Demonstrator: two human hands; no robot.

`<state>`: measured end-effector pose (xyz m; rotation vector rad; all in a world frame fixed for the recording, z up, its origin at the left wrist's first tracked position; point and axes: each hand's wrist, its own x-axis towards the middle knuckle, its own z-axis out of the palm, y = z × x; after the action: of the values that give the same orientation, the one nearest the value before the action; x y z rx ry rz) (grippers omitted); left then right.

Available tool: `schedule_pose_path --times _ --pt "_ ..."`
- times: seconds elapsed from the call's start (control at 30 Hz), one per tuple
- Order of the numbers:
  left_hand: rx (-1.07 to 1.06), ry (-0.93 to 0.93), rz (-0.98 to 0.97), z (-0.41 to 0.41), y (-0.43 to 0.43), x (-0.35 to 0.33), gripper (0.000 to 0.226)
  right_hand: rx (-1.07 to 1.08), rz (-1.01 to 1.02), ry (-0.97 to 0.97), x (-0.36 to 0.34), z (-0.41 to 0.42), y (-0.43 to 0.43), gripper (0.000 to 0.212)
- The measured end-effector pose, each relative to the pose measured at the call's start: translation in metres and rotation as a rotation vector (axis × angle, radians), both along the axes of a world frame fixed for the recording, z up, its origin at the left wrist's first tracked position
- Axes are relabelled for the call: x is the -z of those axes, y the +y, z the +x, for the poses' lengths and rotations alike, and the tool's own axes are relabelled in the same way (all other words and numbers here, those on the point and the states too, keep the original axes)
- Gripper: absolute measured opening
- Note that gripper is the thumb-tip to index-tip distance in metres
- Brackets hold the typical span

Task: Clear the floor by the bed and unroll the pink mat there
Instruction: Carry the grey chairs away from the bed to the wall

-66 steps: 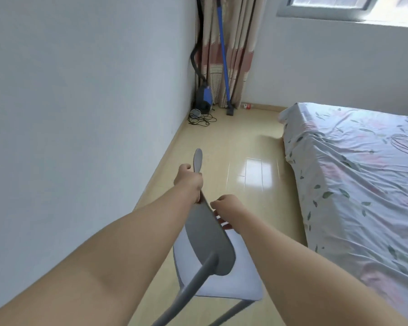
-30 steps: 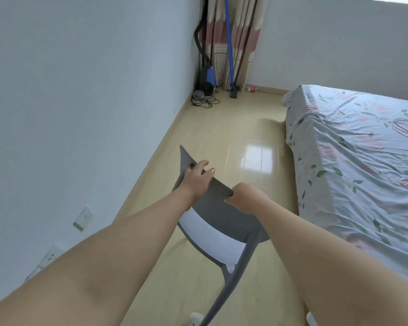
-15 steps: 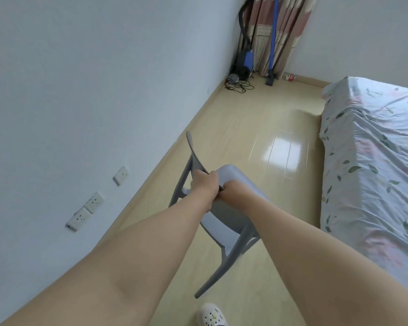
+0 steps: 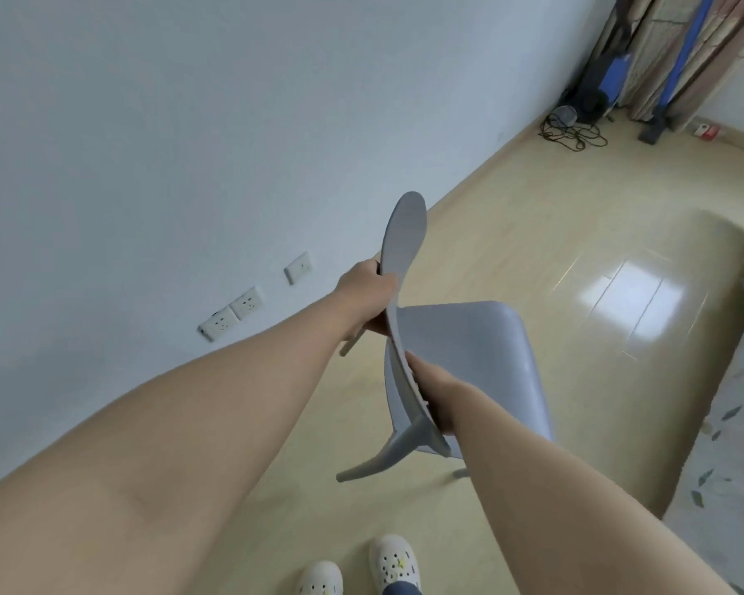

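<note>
Near the wall (image 4: 190, 143) | chair (image 4: 469, 358) backrest in both grips | left hand (image 4: 364, 294), right hand (image 4: 434, 395) curled round its edge

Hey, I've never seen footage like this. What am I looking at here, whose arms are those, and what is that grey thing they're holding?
There is no machine here. A person wears a wide-angle camera on the head, looking forward and down, so you see their own bare arms reaching out. The left hand and the right hand both grip the backrest of a grey plastic chair, which is tilted. At the bottom are the person's white shoes on a pale wooden floor. A bed with a leaf-patterned sheet shows at the right edge. There are wall sockets on the left, and a blue vacuum cleaner stands in the far corner.
</note>
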<state>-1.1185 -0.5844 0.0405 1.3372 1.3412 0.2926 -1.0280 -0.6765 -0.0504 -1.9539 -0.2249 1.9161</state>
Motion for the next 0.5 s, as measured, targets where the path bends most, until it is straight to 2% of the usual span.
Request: schedule_pose_path --times 0.1,0.17,0.3,0.4,0.5 --pt "-0.046 0.011 -0.024 -0.029 0.005 0.014 0.018 -0.037 -0.020 0.021 0.024 -0.023 0.021 0.064" --pt "-0.088 0.027 -0.010 -0.053 0.005 0.022 0.015 0.008 -0.005 0.036 0.040 -0.039 0.038 0.071" --pt "-0.233 0.022 0.006 -0.102 -0.011 0.038 0.020 0.039 -0.054 0.134 0.051 -0.077 0.049 0.071" --pt "-0.302 -0.027 0.070 -0.117 -0.025 0.036 0.018 0.040 0.032 0.170 0.058 -0.101 0.050 0.062" --pt "-0.410 -0.028 0.152 -0.128 -0.035 0.021 0.016 0.074 0.063 0.140 0.052 -0.126 0.045 0.067"
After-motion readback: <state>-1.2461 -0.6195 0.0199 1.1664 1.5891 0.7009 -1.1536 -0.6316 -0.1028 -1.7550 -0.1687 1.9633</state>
